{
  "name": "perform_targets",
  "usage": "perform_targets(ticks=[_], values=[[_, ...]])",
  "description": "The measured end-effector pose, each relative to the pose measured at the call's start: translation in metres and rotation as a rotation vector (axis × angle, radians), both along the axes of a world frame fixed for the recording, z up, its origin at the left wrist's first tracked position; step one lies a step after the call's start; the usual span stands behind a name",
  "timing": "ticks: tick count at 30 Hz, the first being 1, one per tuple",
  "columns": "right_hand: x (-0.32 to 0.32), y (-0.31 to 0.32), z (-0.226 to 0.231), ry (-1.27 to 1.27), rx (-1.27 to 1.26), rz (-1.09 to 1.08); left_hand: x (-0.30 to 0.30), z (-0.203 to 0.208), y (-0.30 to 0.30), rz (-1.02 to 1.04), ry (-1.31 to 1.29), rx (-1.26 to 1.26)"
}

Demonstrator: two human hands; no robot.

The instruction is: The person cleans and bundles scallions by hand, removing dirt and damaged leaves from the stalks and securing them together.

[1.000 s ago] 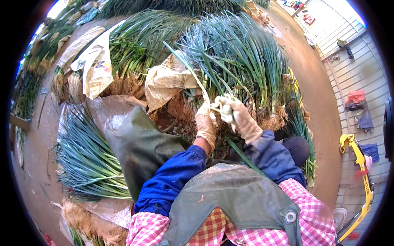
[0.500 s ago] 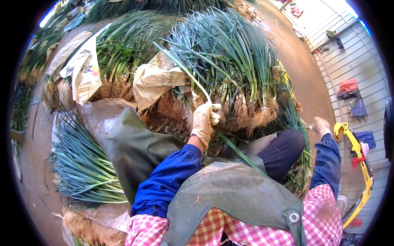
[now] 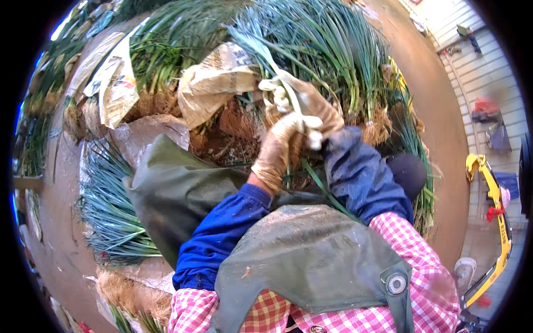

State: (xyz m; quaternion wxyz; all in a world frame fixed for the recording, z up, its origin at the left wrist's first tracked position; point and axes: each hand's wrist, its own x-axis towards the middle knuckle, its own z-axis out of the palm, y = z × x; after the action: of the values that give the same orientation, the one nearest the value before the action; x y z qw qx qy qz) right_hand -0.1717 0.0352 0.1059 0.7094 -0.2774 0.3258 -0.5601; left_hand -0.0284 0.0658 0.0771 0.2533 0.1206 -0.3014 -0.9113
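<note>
So the right hand has swung back: half a second ago it was way out at the right of the frame, now it's at upper centre, right up against the left hand. Both are gloved. The left is closed around the lower part of a single green onion stalk, whose leaves angle toward the top of the frame. The right's fingers are curled by the same stalk, but I can't tell if they're actually clamped on it.

Just past the hands, a big heap of onions fills upper centre, shaggy roots on, with tan sacking beside it. Below them there's a dark green apron. Over at left there's a neater pile, with a brown stringy mass lower down.

My read: that left pile's been worked already, this stalk's mid-way, and there's loads left up top.
</note>
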Motion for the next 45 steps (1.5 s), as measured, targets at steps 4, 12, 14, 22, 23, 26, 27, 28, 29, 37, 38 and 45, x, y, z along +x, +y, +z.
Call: perform_targets(ticks=[4, 12, 14, 22, 23, 26, 27, 28, 29, 37, 38, 45], values=[[-0.004, -0.033, -0.016, 0.711, 0.115, 0.039, 0.007, -0.006, -0.019, 0.168, -0.081, 0.222], [0.024, -0.048, -0.054, 0.725, 0.071, -0.136, 0.016, -0.037, -0.041, 0.243, -0.221, 0.176], [0.022, -0.045, -0.057, 0.760, 0.005, -0.197, 0.012, -0.028, -0.040, 0.263, -0.163, 0.289], [0.022, 0.016, -0.018, 0.846, -0.211, 0.291, -0.002, -0.032, -0.028, 0.403, -0.123, 0.345], [0.024, 0.024, 0.000, 0.815, -0.022, 0.365, 0.006, -0.042, -0.027, 0.322, -0.104, 0.313], [0.012, 0.050, 0.020, 0.781, -0.008, 0.490, -0.012, -0.041, -0.013, 0.395, -0.300, 0.122], [0.015, 0.056, 0.016, 0.772, -0.028, 0.540, -0.013, -0.059, -0.015, 0.400, -0.356, -0.055], [0.011, 0.066, 0.001, 0.791, -0.220, 0.432, -0.015, -0.059, -0.014, 0.406, -0.472, -0.397], [0.009, 0.070, 0.000, 0.585, 0.102, 0.501, -0.015, -0.046, -0.011, 0.372, -0.487, -0.241], [0.050, 0.040, -0.043, 0.488, -0.058, 1.122, 0.009, -0.040, -0.061, 0.442, -0.404, 0.172], [0.056, 0.032, -0.077, 0.567, -0.145, 0.963, 0.009, -0.039, -0.064, 0.580, -0.457, 0.108], [0.135, -0.024, -0.266, 1.398, -0.770, 0.034, 0.037, -0.049, -0.089, 0.586, -0.650, 0.110]])
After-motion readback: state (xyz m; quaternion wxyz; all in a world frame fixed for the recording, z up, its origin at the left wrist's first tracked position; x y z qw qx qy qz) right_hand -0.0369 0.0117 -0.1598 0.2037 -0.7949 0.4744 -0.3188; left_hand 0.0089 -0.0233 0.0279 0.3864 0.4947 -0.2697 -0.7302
